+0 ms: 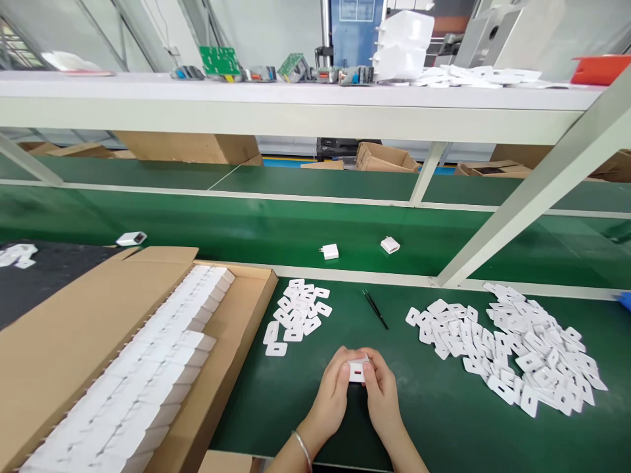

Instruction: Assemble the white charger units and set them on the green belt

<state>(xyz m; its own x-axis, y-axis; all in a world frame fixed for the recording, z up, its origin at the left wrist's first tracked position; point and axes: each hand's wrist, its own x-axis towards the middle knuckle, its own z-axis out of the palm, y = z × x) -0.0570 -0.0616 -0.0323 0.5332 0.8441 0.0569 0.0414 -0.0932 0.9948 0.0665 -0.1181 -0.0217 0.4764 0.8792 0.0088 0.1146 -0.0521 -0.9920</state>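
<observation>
Between both hands, over the green tabletop, I grip a white charger. Its end with a dark red slot faces me. My left hand closes on its left side, the thumb along the edge. On the other side my right hand holds it the same way, fingers wrapped behind. The charger's far side is hidden by my fingers. To the left is a small pile of white slotted plates. A bigger heap of the same plates spreads out on the right. Black tweezers lie just beyond my hands.
At left stands an open cardboard box with rows of white chargers. Two white chargers, one at the centre and one further right, sit on the green belt. A slanted white post supports a shelf bearing circuit boards.
</observation>
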